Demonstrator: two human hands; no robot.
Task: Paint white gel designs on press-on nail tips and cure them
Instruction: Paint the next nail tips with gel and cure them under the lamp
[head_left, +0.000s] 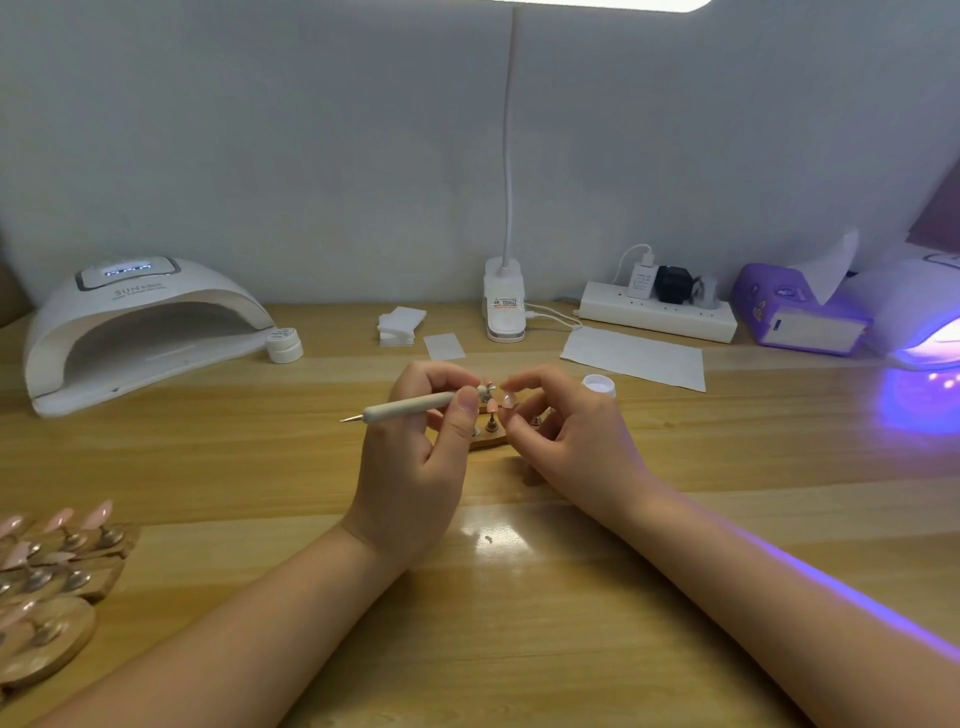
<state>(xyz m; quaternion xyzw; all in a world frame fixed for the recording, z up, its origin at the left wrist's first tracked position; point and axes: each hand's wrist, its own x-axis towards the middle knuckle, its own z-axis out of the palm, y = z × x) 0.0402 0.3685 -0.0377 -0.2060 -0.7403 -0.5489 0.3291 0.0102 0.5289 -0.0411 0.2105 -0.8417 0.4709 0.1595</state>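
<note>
My left hand (415, 467) grips a slim white dotting pen (410, 405), whose metal point sticks out to the left. Just right of it, my right hand (566, 436) pinches a pink nail tip (508, 399) between curled fingers and thumb. Under both hands a small wooden stand (491, 441) carries metal holders, one with another pink tip. An open white gel pot (598, 385) stands just behind my right hand. The unlit white curing lamp (140, 322) sits at the back left.
Several wooden stands with pink tips (57, 561) crowd the front left edge. A closed white jar (284, 345), cotton pads (397, 325), a clip desk lamp (504, 306), a power strip (657, 312), a paper sheet (636, 358), a purple tissue box (795, 312) and a glowing second lamp (924, 332) line the back.
</note>
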